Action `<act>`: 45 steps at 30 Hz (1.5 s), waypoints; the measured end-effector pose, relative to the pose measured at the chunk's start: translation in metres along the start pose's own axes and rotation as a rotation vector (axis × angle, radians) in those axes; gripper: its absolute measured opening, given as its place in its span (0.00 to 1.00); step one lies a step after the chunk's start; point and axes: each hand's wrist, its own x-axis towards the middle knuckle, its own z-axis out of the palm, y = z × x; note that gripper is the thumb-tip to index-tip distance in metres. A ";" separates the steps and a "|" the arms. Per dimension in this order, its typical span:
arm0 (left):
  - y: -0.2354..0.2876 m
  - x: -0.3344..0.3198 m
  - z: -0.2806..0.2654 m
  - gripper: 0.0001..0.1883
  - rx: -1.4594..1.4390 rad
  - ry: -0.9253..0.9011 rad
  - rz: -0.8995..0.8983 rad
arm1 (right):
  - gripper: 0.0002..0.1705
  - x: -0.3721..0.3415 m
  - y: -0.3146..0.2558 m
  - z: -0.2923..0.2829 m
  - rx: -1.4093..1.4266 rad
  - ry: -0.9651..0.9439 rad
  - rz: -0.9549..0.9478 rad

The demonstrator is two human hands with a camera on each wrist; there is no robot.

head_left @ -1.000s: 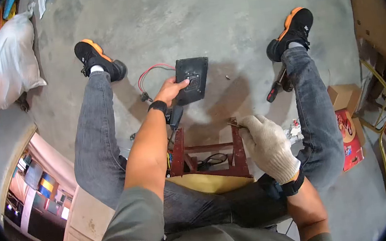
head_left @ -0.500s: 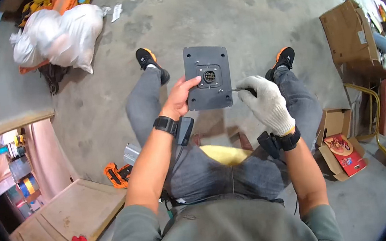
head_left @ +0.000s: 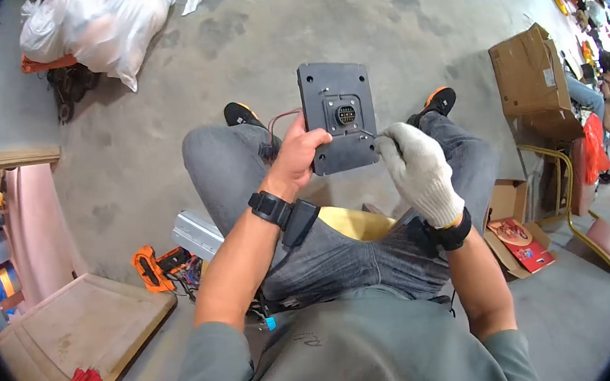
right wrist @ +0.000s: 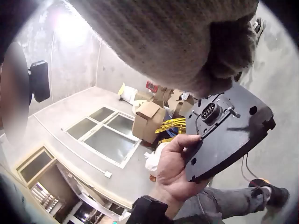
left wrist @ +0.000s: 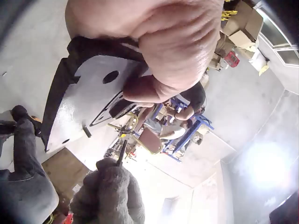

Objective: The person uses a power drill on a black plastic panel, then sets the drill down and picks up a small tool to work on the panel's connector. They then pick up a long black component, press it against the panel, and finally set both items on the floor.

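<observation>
My bare left hand (head_left: 294, 163) grips the left edge of a dark grey rectangular plate (head_left: 331, 86), thumb across its face. At the plate's middle sits a round multi-pin connector (head_left: 345, 115) in a raised frame, and a short post (left wrist: 86, 131) stands up near that frame. My right hand (head_left: 422, 177), in a knitted white glove, is at the plate's lower right. Its fingertips pinch a thin dark metal rod (left wrist: 123, 153), whose tip points toward the plate. Red wires (head_left: 281, 115) trail behind the plate.
White bags (head_left: 106, 32) lie at the back left. On the right stand a cardboard box (head_left: 530, 86), a gold-framed chair (head_left: 572, 190) and an opened carton with a red box (head_left: 531, 259). Left of my legs are an orange tool (head_left: 150, 268) and a board (head_left: 72, 322) bearing a red cloth.
The plate has come up from low between the legs, its connector face turned toward me. The gloved hand has risen with its rod to the plate's lower right. The head view has shifted.
</observation>
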 end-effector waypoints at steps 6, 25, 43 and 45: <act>-0.007 0.014 0.005 0.31 0.066 -0.019 -0.029 | 0.08 0.010 0.009 0.012 -0.089 -0.068 0.037; -0.012 0.022 0.013 0.41 0.168 -0.022 -0.043 | 0.09 0.026 0.022 0.025 -0.118 -0.117 0.074; -0.024 0.028 0.008 0.37 0.220 0.011 0.020 | 0.11 0.032 0.020 0.034 -0.176 -0.088 0.059; -0.021 0.025 0.011 0.36 0.216 0.018 0.019 | 0.12 0.030 0.020 0.036 -0.171 -0.092 0.065</act>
